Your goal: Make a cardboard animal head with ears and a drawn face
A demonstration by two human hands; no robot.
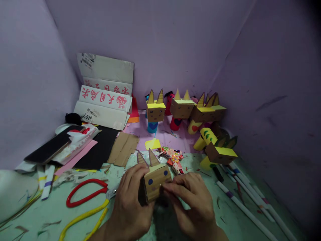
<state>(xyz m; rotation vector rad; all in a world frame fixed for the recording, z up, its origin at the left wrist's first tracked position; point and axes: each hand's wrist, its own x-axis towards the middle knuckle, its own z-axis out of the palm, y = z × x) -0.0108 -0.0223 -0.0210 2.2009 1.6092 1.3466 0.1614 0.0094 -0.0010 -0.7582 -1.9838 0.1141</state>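
Note:
A small cardboard box head [156, 188] with two pointed striped ears and two dark blue round spots faces the camera at the lower middle. Wrapped around its left side is my left hand [134, 197], with the fingers over the top edge. At the right side of the face, the thumb and index finger of my right hand [192, 201] are pinched together; a tiny pale bit shows at their tips, too small to name. Scissors [110, 193] with one red and one yellow handle lie left of my left hand.
Several finished box-headed figures [155, 115] stand at the back and right. White sticks [247, 214] lie at the right. Folded white cardboard [105, 103], brown cardboard [122, 149], black sheets [97, 155] and a white rounded object [15, 195] occupy the left.

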